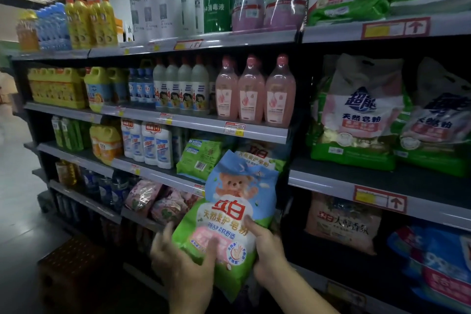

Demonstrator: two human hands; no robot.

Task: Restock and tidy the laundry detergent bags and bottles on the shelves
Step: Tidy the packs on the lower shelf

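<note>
I hold a green and blue detergent bag (pixel 233 214) with a teddy bear print upright in front of the shelves. My left hand (pixel 183 260) grips its lower left edge, thumb across the front. My right hand (pixel 267 252) grips its lower right side, thumb on the front. Behind the bag's top, a matching bag (pixel 260 157) and a green bag (pixel 198 158) showing its barcode stand on the third shelf (pixel 158 176). Pink bottles (pixel 252 92) line the shelf above.
Large green and pink powder bags (pixel 356 115) fill the right bay. Pink floral packs (pixel 155 201) lie on the lower shelf left of my hands. White bottles (pixel 153 0) stand on the top shelf. A brown crate (pixel 74 262) sits on the aisle floor at lower left.
</note>
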